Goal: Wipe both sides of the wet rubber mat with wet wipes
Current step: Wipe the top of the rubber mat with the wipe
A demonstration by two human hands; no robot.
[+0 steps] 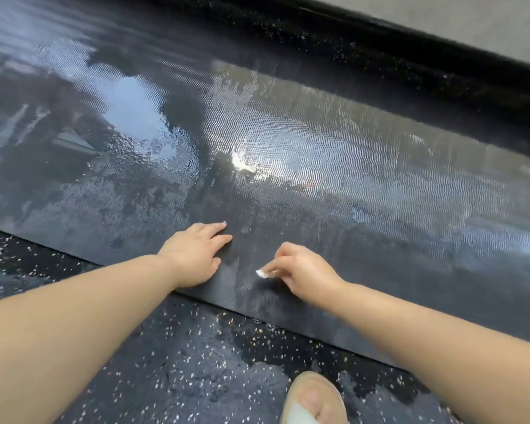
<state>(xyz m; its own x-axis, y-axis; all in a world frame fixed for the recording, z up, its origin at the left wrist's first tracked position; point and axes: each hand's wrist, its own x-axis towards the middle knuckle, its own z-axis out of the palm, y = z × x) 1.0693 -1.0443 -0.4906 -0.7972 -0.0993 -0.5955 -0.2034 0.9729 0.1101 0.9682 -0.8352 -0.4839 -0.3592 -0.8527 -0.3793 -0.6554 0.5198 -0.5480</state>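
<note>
the wet rubber mat [288, 142] lies flat across the middle of the frame on wet speckled pavement [196, 362]. the left hand [193, 255] rests flat on the mat's near edge at lower centre, fingers straight and slightly apart. just right of it, the right hand [300, 270] curls its fingers, pinching a small white scrap [262, 273] low over the mat. a sandalled foot [314, 399] is at the bottom edge.

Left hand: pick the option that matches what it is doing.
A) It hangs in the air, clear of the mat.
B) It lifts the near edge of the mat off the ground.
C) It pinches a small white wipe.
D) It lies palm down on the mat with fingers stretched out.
D: the left hand rests flat on the wet rubber mat, fingers straight; the small white wipe is pinched in the right hand instead.
</note>
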